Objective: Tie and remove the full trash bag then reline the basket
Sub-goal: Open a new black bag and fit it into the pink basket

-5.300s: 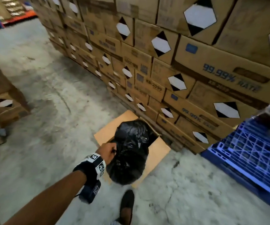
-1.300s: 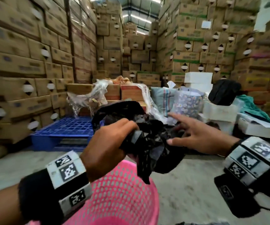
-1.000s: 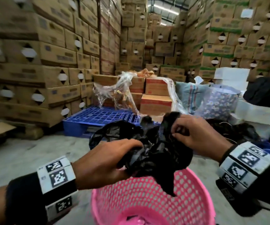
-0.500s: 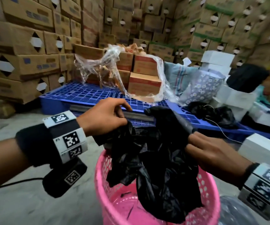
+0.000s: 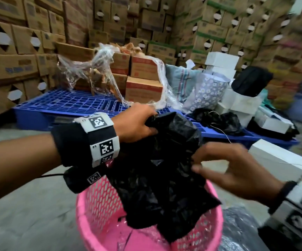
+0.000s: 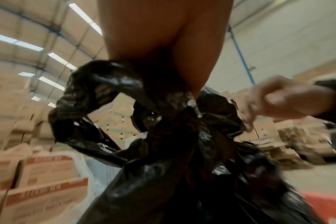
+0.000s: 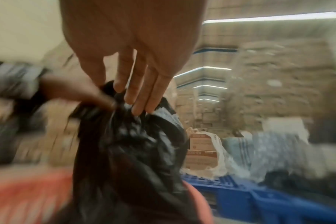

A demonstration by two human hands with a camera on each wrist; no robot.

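Observation:
A crumpled, empty black trash bag (image 5: 166,171) hangs over the pink mesh basket (image 5: 95,211), its lower end dipping inside the rim. My left hand (image 5: 137,126) grips the bag's upper edge at the top. My right hand (image 5: 224,167) pinches the bag's side fold with thumb and fingers. In the left wrist view the bag (image 6: 173,159) bunches under my left hand (image 6: 163,63). The blurred right wrist view shows my fingertips (image 7: 136,104) on the bag (image 7: 128,151).
A blue plastic pallet (image 5: 70,104) with wrapped red cartons (image 5: 143,84) stands behind the basket. Brown cartons (image 5: 10,51) are stacked all around. White boxes (image 5: 277,158) and dark bags (image 5: 217,120) lie to the right. Bare concrete floor (image 5: 23,218) lies to the left.
Since the full bag was set on cardboard, I turned to the basket. In the last second both hands lowered the fresh bag toward the basket and drew it apart.

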